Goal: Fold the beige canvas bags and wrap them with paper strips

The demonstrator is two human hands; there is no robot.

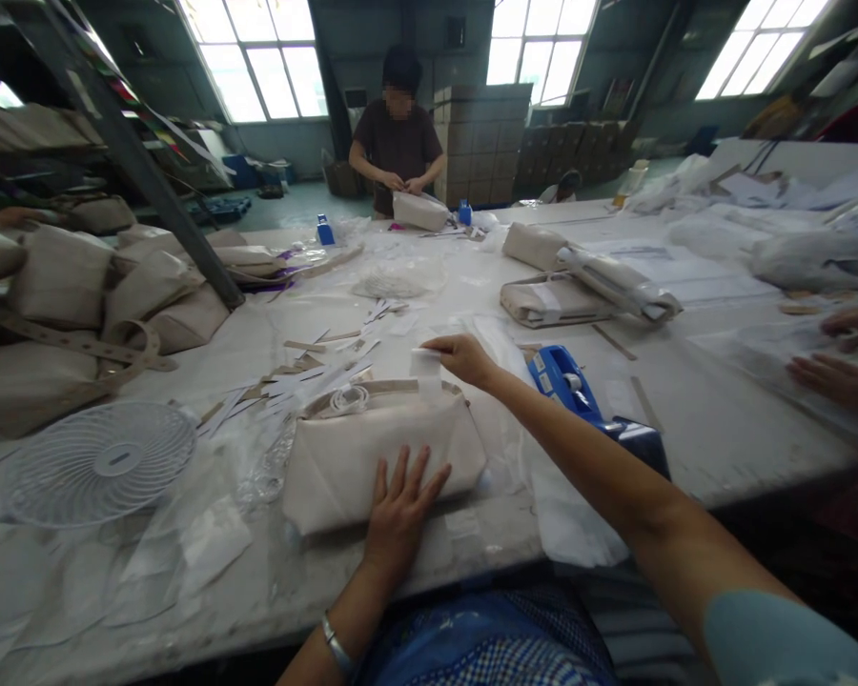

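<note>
A light beige handbag (357, 467) lies in front of me on the table, with a coil of pale cord (349, 398) near its upper left edge. My left hand (402, 500) rests flat on the bag's front, fingers spread. At the bag's upper edge, my right hand (461, 358) pinches a whitish strip (429, 373), which looks like tape and hangs down onto the bag. Just right of my right forearm is a blue tape dispenser (561, 376), partly hidden by the arm.
A white fan grille (104, 462) lies at the left, near a metal post (150, 171) and piled beige bags (64, 272). More wrapped bags (558, 297) lie right of centre. A co-worker (398, 143) stands across the table; another person's hands (840, 372) touch plastic at the right.
</note>
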